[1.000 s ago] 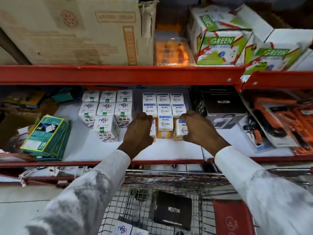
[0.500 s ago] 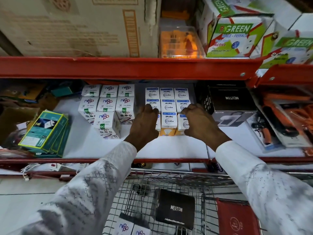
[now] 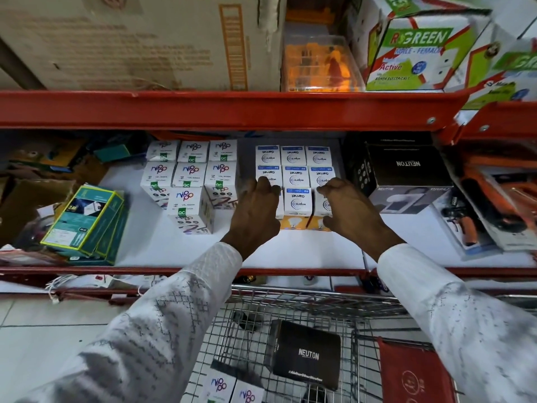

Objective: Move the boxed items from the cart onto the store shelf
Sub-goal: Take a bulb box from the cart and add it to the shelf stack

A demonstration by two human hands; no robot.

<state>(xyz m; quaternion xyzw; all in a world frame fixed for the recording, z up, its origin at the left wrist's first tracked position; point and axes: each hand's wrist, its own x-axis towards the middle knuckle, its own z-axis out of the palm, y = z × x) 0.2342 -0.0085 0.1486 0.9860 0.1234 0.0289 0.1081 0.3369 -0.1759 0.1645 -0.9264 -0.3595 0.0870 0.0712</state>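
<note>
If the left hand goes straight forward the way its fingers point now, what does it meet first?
Probably the wipro bulb boxes: the left hand already lies against that block's left side, fingertips at the middle row.

wipro boxes (image 3: 297, 181): white/blue, 3x3 block, mid shelf (image 3: 290, 251) | black Neuton box (image 3: 305, 354): flat in cart (image 3: 290, 303)

**Colours on shelf and cart**

White-and-blue bulb boxes (image 3: 297, 181) with orange bases. White boxes (image 3: 190, 177) with green squares, multicoloured lettering. Black boxes (image 3: 406, 167), white lettering. Red-orange shelf beams (image 3: 220, 109). Teal packs (image 3: 84, 219) edged yellow. White sleeves (image 3: 162, 324), grey diamond pattern. Silver wire cart (image 3: 290, 303).
</note>
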